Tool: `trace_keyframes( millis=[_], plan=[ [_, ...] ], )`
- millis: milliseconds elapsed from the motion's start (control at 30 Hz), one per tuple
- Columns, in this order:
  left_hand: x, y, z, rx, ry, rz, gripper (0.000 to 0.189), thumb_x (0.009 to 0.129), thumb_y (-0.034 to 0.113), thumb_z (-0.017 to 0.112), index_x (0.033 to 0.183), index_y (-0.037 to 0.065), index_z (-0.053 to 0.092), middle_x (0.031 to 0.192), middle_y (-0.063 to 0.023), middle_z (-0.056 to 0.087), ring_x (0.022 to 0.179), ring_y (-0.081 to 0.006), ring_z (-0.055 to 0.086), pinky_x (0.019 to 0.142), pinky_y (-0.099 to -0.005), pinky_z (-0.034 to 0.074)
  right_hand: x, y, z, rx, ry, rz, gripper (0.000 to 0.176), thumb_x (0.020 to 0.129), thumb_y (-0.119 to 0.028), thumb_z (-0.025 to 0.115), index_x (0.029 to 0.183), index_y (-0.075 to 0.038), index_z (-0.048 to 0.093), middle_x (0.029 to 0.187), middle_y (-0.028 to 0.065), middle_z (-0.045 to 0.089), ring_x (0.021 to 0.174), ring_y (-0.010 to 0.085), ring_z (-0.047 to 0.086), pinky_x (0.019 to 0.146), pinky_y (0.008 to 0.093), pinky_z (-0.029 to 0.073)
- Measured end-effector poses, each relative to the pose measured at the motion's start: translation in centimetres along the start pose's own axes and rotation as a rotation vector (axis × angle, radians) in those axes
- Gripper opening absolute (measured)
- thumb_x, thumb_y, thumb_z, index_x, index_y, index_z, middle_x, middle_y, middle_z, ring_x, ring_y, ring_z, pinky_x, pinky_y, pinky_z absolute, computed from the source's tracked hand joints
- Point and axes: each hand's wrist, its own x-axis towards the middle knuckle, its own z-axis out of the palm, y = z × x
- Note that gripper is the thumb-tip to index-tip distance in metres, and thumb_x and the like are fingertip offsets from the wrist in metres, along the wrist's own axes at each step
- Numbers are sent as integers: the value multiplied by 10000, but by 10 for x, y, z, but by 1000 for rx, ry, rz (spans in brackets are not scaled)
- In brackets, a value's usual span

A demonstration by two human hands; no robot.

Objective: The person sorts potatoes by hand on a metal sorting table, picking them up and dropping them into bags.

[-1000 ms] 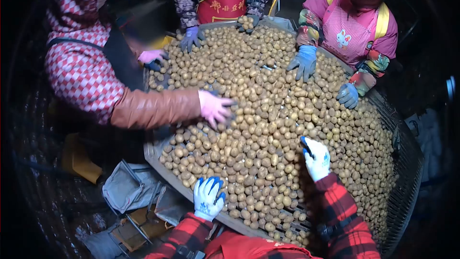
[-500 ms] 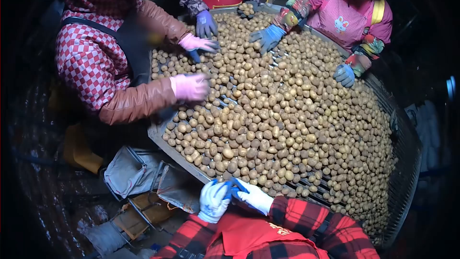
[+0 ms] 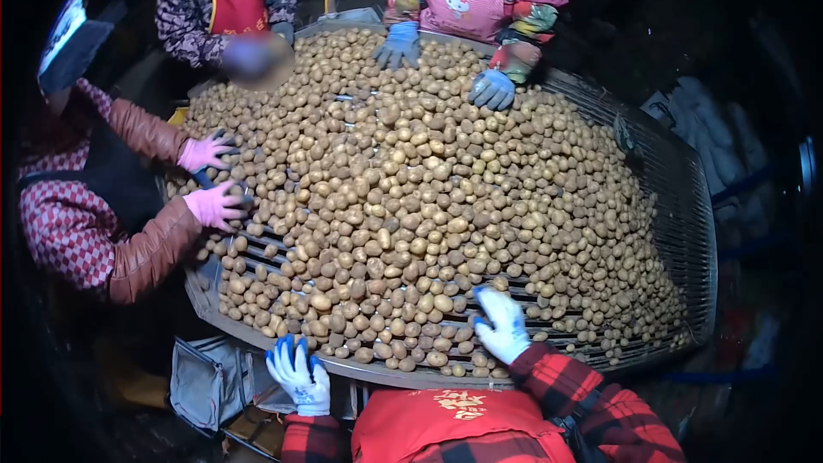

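Observation:
Potatoes [image 3: 394, 197] cover most of a slatted metal sorting table [image 3: 677, 223]. My left hand [image 3: 298, 375], in a white glove with blue fingertips, is by the near rim at the left, its fingers spread and nothing in them. Further right, my right hand [image 3: 501, 324], gloved the same way, reaches over the rim onto the slats. Its fingers are stretched out beside some potatoes, partly turned from view. Dark slats show around that hand.
Across the table, one person's blue gloves [image 3: 399, 45] rest on the potatoes. At the left, another person's pink gloves [image 3: 216, 206] touch potatoes. A third person in a red apron [image 3: 238, 2] stands at the back. A grey bag [image 3: 197, 386] on a frame stands below the left rim.
My hands were together at the near rim and have come apart, the right out over the slats, the left to the left. The view has shifted, and the pink gloves are farther left.

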Motion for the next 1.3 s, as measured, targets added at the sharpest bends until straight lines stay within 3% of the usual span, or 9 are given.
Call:
trace_keyframes(
  millis=[167,267,400,500,733,933,1067,1200,1300],
  plan=[
    [35,-4,34,-139,-44,-8,419,880,179,614,1288,82,624,1411,-135,574,1349,-343,497,1184,-589,272,-17,15,-20,-536,-25,90,734,768,-395,764,1391,-73,547,1425,182,517,1310,388,468,1138,557,311],
    [52,0,42,-148,-110,-75,414,879,159,616,1282,65,633,1409,-130,582,1337,-330,508,1192,-573,270,-11,4,18,-529,-253,119,966,757,-662,720,1514,-134,434,1552,232,350,1429,487,318,1156,667,194],
    [51,2,46,-93,-104,-82,417,890,170,604,1289,51,625,1430,-131,573,1340,-332,505,1195,-578,262,57,-32,64,-444,-309,211,1167,679,-782,712,1594,-167,331,1645,249,202,1485,567,144,1121,786,91],
    [54,7,42,-82,-121,-107,398,893,169,590,1269,42,626,1424,-137,573,1342,-330,500,1195,-578,262,106,-44,77,-473,-365,155,1183,665,-786,717,1609,-201,310,1670,234,161,1486,588,99,1118,808,22],
    [54,8,39,-48,-164,-93,403,922,172,546,1289,25,625,1431,-164,562,1343,-341,497,1198,-566,262,185,-79,113,-414,-233,228,1105,741,-654,747,1637,-291,211,1700,171,112,1477,603,105,1070,847,122],
    [55,10,39,-68,-159,-124,373,905,186,559,1239,44,649,1410,-157,581,1326,-341,513,1189,-571,269,293,-109,125,-408,-294,174,1054,741,-743,713,1616,-422,221,1719,88,96,1495,567,126,1003,757,338],
    [58,12,40,-93,-102,-150,344,838,172,625,1167,85,679,1335,-113,626,1254,-307,559,1169,-565,308,332,-143,146,-252,-291,220,1031,744,-644,762,1607,-369,269,1709,115,112,1501,583,74,1046,848,219],
    [53,7,45,-93,-83,-158,343,823,168,632,1156,100,683,1311,-101,640,1240,-298,570,1162,-561,320,304,-152,152,-172,-348,-197,952,759,-474,784,1584,-310,339,1674,131,240,1497,579,124,1118,819,130],
    [52,4,49,-108,-49,-134,323,829,171,628,1139,99,686,1296,-101,644,1236,-297,577,1161,-559,324,242,-127,133,-36,-360,-373,775,812,-435,735,1520,-283,458,1639,120,309,1475,524,252,1140,767,182]
  ],
)
